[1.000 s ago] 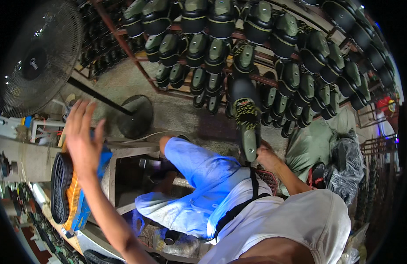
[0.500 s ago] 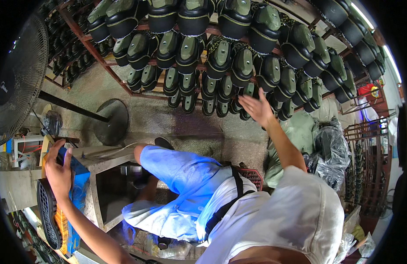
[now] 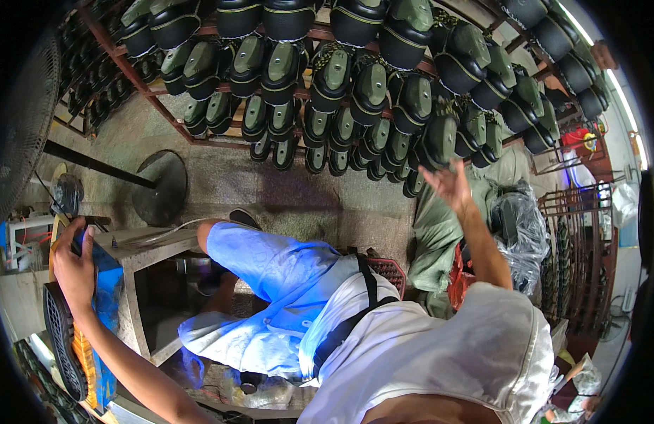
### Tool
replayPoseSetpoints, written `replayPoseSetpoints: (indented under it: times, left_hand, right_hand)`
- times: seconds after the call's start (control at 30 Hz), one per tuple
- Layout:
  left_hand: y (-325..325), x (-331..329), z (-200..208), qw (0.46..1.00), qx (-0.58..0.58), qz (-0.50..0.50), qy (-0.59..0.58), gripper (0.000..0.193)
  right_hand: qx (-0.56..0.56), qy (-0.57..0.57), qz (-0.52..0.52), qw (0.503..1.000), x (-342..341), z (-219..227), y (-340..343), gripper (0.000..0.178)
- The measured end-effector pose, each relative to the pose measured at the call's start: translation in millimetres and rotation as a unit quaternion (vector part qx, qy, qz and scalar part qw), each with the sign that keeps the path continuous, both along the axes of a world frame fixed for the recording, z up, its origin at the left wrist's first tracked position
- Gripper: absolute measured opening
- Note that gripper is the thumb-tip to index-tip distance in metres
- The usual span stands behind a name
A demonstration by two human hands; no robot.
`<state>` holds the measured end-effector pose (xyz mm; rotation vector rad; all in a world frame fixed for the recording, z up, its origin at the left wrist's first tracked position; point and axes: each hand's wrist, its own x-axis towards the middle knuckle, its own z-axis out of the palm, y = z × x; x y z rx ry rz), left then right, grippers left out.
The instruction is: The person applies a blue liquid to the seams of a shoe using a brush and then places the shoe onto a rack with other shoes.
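Observation:
My right hand [image 3: 447, 185] is raised with its fingers apart and holds nothing. It hovers just below the lower right rows of dark green and black shoes [image 3: 440, 138] on the red metal rack [image 3: 164, 113]. My left hand [image 3: 73, 267] is down at the far left, fingers curled over the top edge of a blue pad [image 3: 106, 297] on a grey box stand [image 3: 140, 283]. A black shoe sole with an orange side [image 3: 64, 350] lies just below that hand.
A standing fan [image 3: 16, 120] and its round base [image 3: 161, 185] are at the left. Green sacks [image 3: 440, 233], a black plastic bag [image 3: 521, 226] and a red crate [image 3: 392, 268] lie at my right. A wire rack [image 3: 574, 247] stands far right.
My right hand put a green-soled shoe up among the rack's rows and has drawn back without it. My left hand came down from the air onto the blue pad.

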<state>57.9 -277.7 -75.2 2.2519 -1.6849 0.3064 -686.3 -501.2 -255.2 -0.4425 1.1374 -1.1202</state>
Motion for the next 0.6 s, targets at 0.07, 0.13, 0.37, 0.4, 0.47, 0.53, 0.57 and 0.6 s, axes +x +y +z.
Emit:
replayPoseSetpoints:
  times: [0.07,0.13,0.37,0.4,0.47,0.53,0.57,0.6]
  left_hand:
    - [-1,4,-8,0.999,-0.023,-0.019,-0.036,0.026]
    - [-9,-4,-10,0.994,-0.049,-0.022,-0.1,0.022]
    - [-52,-176,-25,0.965,-0.042,-0.26,-0.016,0.051]
    - [-59,-198,-29,0.958,-0.014,-0.287,-0.023,0.065]
    - [-56,-218,-31,0.949,0.026,-0.303,-0.08,0.089]
    - [-38,-205,-30,0.949,0.031,-0.252,-0.185,0.105]
    - [-24,-191,-16,0.949,0.012,-0.224,-0.221,0.09]
    - [-5,-174,-10,0.947,-0.016,-0.207,-0.243,0.08]
  right_hand:
    - [-0.021,0.002,0.013,1.0,-15,-20,68,0.087]
    - [-0.054,0.0,0.075,0.996,-40,-55,131,0.075]
    - [0.007,0.129,0.278,0.952,-27,-88,172,0.069]
    - [-0.014,0.148,0.311,0.939,-4,-83,152,0.074]
    - [-0.071,0.137,0.434,0.888,78,-40,100,0.082]
    - [-0.13,0.128,0.581,0.793,161,21,59,0.085]
    - [-0.166,0.142,0.635,0.741,194,44,44,0.085]
    - [-0.199,0.125,0.669,0.705,229,68,39,0.084]
